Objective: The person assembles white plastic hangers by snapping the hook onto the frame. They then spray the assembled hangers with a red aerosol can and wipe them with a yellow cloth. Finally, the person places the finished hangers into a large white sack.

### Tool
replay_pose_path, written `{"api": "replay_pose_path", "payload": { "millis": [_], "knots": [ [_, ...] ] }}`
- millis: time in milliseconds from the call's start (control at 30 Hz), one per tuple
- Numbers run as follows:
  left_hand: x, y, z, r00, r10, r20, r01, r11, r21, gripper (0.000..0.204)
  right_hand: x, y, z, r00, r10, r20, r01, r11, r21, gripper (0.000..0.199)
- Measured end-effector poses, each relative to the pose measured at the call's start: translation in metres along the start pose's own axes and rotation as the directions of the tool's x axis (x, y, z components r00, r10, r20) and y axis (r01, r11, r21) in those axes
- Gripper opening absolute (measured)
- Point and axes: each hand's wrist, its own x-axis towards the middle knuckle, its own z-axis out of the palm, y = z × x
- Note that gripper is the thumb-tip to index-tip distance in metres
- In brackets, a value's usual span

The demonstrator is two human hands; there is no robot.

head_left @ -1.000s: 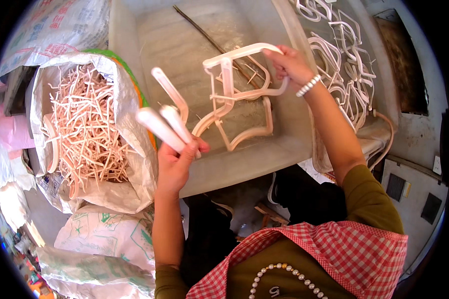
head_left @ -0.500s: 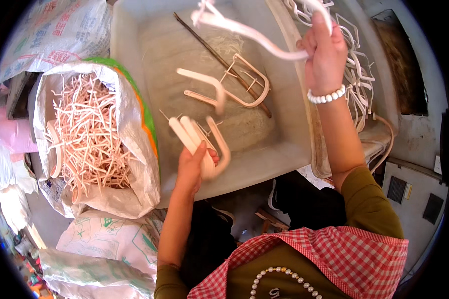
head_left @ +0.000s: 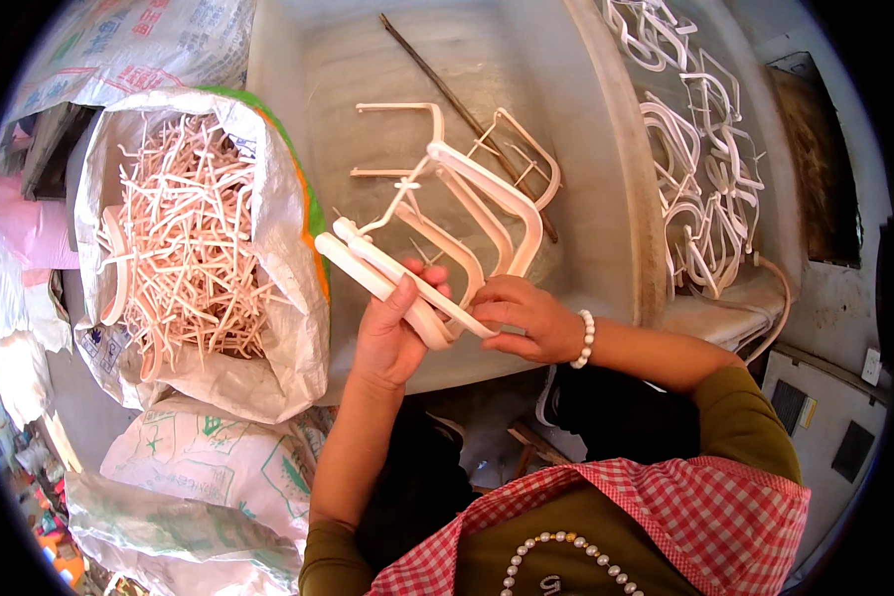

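Note:
Over a pale plastic tub (head_left: 313,70), my left hand (head_left: 392,333) is closed around several pale pink U-shaped plastic pieces (head_left: 372,283), stacked with their ends pointing up and left. My right hand (head_left: 521,316) is beside it, its fingers pinching the bent end of another U-shaped plastic piece (head_left: 507,199). That piece has a thin cross-joined strip at its far end. Parts of the pieces overlap, so I cannot tell exactly where one ends. Inside the tub, beyond my hands, a loose U-shaped piece (head_left: 551,179) lies across a thin dark rod (head_left: 432,70).
To the left, an open woven sack (head_left: 293,372) is full of thin pink plastic sticks (head_left: 189,248). A second tub (head_left: 656,129) on the right holds many white looped pieces (head_left: 710,189). A stuffed white sack (head_left: 209,457) lies near left, and a hose (head_left: 780,298) hangs at the right.
My right hand has come down and left from above the right tub's edge, bringing its plastic piece against those in my left hand. The left hand keeps its grip.

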Motion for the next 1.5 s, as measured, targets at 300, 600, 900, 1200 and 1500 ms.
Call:
{"api": "replay_pose_path", "payload": {
  "millis": [300,600,900,1200,1500],
  "knots": [
    [-0.003,-0.003,0.041,0.991,-0.121,0.057,0.100,0.951,0.291,0.036,0.092,0.022,-0.013,0.651,0.648,0.395,-0.389,-0.161,0.907,0.042],
    [-0.001,-0.014,0.020,0.980,0.039,-0.196,0.085,0.808,0.583,0.033,0.140,0.007,-0.039,0.733,0.662,-0.158,-0.170,0.402,0.900,0.024],
    [0.027,-0.044,-0.005,0.936,-0.154,-0.316,0.248,0.926,0.285,0.032,0.230,-0.158,0.103,0.866,-0.427,-0.260,0.479,0.856,0.192,0.022],
    [0.010,-0.013,-0.006,0.957,-0.041,-0.289,0.096,0.979,0.178,0.027,0.258,0.075,-0.004,0.889,0.011,-0.457,-0.153,0.949,-0.275,0.033],
    [0.013,-0.001,-0.006,0.911,0.051,-0.410,0.028,0.982,0.185,0.025,0.124,0.239,0.041,0.801,0.510,0.313,0.105,0.395,-0.913,0.022]
  ]
}}
